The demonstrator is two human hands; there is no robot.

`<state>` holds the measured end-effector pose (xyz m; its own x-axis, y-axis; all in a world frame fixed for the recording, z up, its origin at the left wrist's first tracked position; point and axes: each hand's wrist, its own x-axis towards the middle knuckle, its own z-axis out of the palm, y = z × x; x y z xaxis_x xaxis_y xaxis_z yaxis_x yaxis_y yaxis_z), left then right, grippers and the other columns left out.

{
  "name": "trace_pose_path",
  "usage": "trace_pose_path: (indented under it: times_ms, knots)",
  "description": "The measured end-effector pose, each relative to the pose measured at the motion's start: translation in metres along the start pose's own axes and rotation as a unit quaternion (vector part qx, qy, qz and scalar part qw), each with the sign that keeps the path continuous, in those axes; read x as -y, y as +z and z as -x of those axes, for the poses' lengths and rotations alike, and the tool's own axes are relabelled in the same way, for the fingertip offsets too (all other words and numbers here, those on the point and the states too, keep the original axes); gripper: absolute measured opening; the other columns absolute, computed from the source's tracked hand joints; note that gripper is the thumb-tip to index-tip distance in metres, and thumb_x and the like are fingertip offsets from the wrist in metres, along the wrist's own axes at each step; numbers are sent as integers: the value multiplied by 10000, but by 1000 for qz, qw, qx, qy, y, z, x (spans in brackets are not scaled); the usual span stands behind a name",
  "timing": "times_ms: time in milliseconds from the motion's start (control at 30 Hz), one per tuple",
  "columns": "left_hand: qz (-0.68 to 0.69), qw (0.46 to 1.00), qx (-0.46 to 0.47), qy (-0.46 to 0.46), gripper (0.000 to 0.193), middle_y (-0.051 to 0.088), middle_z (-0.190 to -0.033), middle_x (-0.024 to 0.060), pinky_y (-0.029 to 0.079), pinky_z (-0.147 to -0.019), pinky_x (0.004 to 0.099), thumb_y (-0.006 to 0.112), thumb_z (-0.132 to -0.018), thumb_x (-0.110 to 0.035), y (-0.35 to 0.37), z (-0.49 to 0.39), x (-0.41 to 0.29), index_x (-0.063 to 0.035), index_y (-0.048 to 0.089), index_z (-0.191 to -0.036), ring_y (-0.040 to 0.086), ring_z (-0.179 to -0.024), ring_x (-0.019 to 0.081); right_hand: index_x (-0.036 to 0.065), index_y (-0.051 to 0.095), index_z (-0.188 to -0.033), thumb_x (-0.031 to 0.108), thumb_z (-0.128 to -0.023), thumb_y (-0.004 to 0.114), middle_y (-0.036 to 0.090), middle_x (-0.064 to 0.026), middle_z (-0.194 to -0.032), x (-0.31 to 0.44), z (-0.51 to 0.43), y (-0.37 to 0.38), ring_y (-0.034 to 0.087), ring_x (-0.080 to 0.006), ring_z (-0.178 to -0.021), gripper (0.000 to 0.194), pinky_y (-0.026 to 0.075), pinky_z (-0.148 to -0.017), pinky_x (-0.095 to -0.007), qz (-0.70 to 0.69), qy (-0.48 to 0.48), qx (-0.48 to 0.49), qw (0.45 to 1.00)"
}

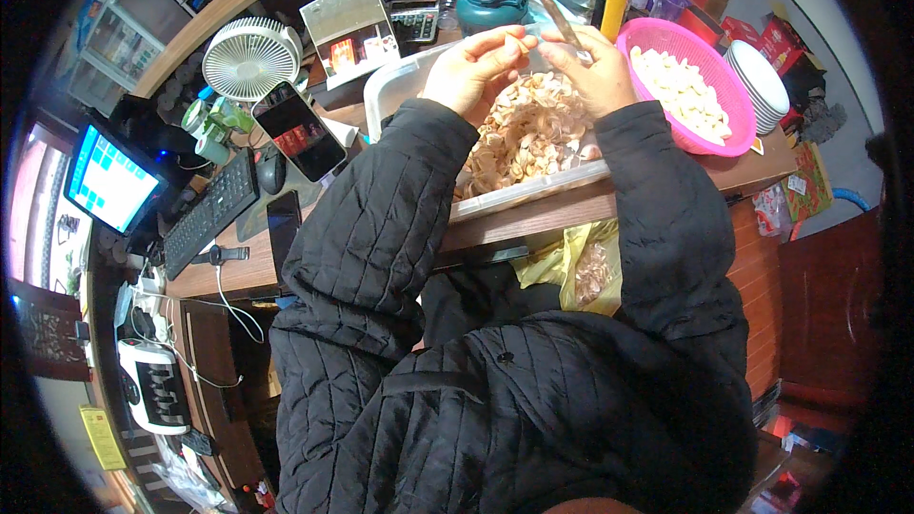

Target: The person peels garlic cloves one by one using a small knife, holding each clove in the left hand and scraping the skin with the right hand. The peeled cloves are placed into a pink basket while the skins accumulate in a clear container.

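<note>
Between the fingertips of my left hand (464, 75) is a pale garlic clove (525, 43). My right hand (600, 75) grips a slim knife (553, 11), which points up and away to the left. Both hands are over a clear plastic bin (528, 200) heaped with garlic cloves and loose papery skins (532, 132). Right of my right hand, a pink plastic basket (735, 114) contains many peeled garlic cloves (682, 93). Below the table edge, a yellow plastic bag (571, 264) with garlic skins in it hangs open near my lap.
A teal bottle (489, 3), a mirror (350, 21) and a white fan (250, 61) stand behind the bin. Leftward are a propped phone (300, 130), keyboard (214, 218), mouse (271, 173) and lit monitor (114, 175). Stacked white plates (760, 86) adjoin the basket.
</note>
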<state>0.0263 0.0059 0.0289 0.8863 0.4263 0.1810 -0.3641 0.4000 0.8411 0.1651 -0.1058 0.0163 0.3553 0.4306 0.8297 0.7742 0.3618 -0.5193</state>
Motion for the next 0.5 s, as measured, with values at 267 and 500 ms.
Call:
trace_pose_path:
  times_ms: [267, 500]
  knots:
    - [49, 999, -14, 9, 263, 612, -961, 141, 483, -834, 264, 626, -790, -38, 0, 0, 2, 25, 548, -1033, 600, -902, 198, 47, 533, -620, 564, -783, 517, 515, -118, -567, 21, 4, -10, 533, -330, -582, 542, 404, -525, -398, 218, -93, 91, 967]
    - [10, 999, -38, 10, 225, 627, -911, 111, 495, -799, 284, 632, -787, -47, -2, -2, 8, 9, 568, -996, 617, -827, 178, 28, 566, -689, 253, -860, 476, 564, -147, -640, 32, 4, -8, 548, -327, -584, 296, 401, -505, -390, 236, -60, 73, 967]
